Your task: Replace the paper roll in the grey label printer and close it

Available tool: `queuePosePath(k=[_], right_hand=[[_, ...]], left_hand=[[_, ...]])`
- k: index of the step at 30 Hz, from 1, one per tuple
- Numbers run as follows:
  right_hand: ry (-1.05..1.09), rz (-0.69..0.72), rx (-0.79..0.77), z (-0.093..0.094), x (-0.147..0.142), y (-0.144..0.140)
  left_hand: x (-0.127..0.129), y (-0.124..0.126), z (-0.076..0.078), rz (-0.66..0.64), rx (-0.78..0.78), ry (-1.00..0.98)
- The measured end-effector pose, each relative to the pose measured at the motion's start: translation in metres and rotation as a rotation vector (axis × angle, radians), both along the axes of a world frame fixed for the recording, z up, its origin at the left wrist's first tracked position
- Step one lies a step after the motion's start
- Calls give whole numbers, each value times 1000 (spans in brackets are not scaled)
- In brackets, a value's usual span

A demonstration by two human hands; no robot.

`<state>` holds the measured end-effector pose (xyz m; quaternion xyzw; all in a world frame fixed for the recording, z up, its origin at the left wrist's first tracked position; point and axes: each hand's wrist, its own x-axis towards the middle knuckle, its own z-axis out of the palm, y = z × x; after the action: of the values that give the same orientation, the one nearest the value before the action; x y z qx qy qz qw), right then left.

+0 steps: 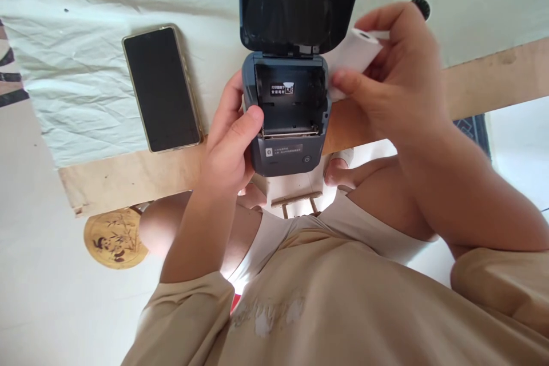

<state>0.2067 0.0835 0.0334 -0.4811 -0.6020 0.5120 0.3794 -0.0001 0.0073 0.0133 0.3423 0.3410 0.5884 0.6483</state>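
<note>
A small dark grey label printer point(285, 148) stands at the table's near edge with its lid point(295, 6) flipped up and its paper bay showing bare. My left hand point(229, 140) grips the printer's left side, thumb on its front corner. My right hand point(397, 77) holds a white paper roll point(355, 54) just right of the raised lid, pinched between thumb and fingers.
A black phone in a clear case point(160, 88) lies face up to the left on the wrinkled white cloth point(77, 86). The wooden table edge point(128, 174) runs across the view. A round bamboo-patterned disc point(114, 238) lies on the floor below.
</note>
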Motion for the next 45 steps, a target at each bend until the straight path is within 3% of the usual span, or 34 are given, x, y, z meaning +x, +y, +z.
queuePosePath(k=[2,4,10,23,33,45], right_hand=[[234,-18,-88,6,-2,-3],[319,6,-155,12,-5,-6],[371,22,-383,19,-8,-7],[372,-52,-388,7,-2,-4],[414,-20,-475,4,1,2],[380,-1,-462,5,0,-2]], left_hand=[[0,0,1,0,0,6],[0,0,0,-3,3,9],[0,1,2,-26,-1,6],[1,3,1,16,17,3],[4,5,-1,60,-2,43],[4,5,-2,60,3,60]])
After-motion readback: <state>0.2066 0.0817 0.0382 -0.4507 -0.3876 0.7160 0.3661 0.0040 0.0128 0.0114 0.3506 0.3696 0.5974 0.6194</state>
